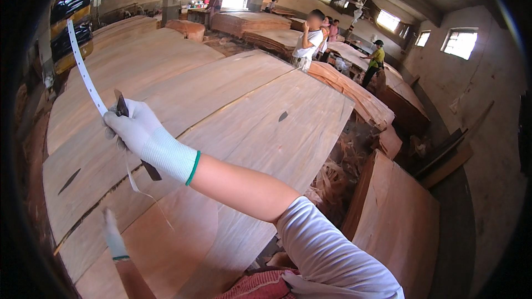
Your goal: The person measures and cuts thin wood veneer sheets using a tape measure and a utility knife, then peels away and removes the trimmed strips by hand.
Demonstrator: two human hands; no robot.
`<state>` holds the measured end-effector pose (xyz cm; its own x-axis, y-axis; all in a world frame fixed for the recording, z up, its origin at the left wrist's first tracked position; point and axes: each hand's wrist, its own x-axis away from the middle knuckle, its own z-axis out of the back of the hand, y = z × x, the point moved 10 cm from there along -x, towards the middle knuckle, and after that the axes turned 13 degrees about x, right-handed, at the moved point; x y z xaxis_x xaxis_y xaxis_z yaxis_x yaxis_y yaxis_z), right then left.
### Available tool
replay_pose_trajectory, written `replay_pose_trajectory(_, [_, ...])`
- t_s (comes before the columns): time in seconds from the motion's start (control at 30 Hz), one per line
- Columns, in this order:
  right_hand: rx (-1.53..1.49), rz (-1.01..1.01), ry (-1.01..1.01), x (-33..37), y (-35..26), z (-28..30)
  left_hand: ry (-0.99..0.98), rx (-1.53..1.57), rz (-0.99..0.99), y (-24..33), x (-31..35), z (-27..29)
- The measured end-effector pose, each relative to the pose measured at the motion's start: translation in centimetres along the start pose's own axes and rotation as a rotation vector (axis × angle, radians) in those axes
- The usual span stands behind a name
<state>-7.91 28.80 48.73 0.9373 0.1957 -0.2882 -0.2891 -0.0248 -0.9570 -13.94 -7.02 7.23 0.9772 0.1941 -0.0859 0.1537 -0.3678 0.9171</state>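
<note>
1. Nearest the camera, a pale, wrinkled sleeve (338, 243) covers the right upper arm, at the stack's near right side.
2. The bare forearm (244, 185) reaches leftward above the stack (266, 99), elbow slightly bent.
3. The right hand (136, 127), in a white knit glove with a green-edged cuff, is over the stack's left part, fingers curled closed around a dark, flat tool (151, 170) that sticks out at both ends.
4. White tape (86, 69), smooth and punched with small holes, runs from this hand up past the stack's far left; a thin strip (133, 180) dangles below.
5. The left hand (111, 224), likewise gloved, is over the stack's near left, fingers seemingly extended; blur hides whether it grips or touches anything.
6. The stack's top is broad, thin wood, pinkish tan, streaked with grain, with dark seams and lens-shaped marks.
7. Shredded scraps (335, 174) lie right of the stack.
</note>
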Motion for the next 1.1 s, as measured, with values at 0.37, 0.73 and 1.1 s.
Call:
replay_pose_trajectory(0.37, [-0.060,0.030,-0.035,1.5,0.0,-1.2,-0.820,0.423,0.046,27.2,5.3,-37.6])
replay_pose_trajectory(0.73, [0.484,0.522,0.372,2.0,-4.2,1.1,-0.480,0.470,0.000,28.9,5.3,-42.0])
replay_pose_trajectory(1.1, [0.455,0.596,0.377,4.6,-6.4,0.5,-0.399,0.439,-0.098,30.1,6.4,-40.9])
